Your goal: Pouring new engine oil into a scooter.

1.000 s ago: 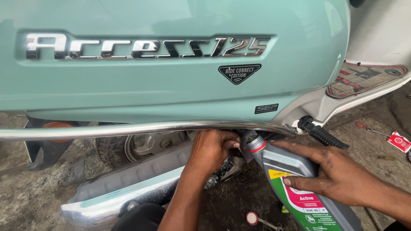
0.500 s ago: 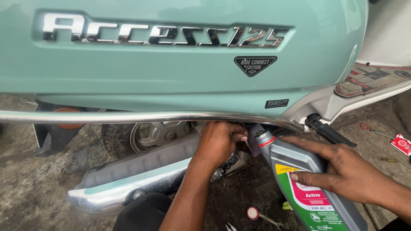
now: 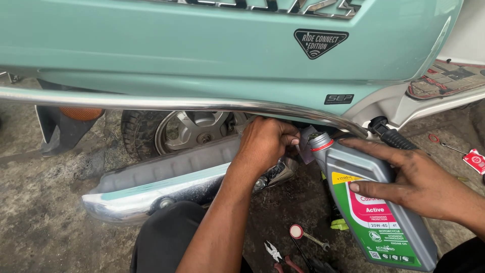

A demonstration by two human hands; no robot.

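Note:
A mint-green scooter (image 3: 202, 45) stands side-on in front of me. My right hand (image 3: 419, 182) grips a grey engine-oil bottle (image 3: 374, 202) with a green and red label, tilted so its neck points up left under the scooter's body. My left hand (image 3: 265, 144) is curled under the chrome guard rail (image 3: 177, 103), fingers closed around a small pale piece (image 3: 305, 146) right at the bottle's mouth. What lies behind the fingers is hidden.
The exhaust silencer (image 3: 166, 177) with a green stripe runs below my left forearm, the rear wheel (image 3: 187, 129) behind it. Pliers (image 3: 275, 253) and a spanner (image 3: 310, 237) lie on the concrete floor. A black footrest (image 3: 391, 134) sticks out at right; a red packet (image 3: 474, 161) lies far right.
The view has moved in closer and lower on the scooter's side. Both hands stay at the same spot under the body, with the bottle's neck still against the left hand.

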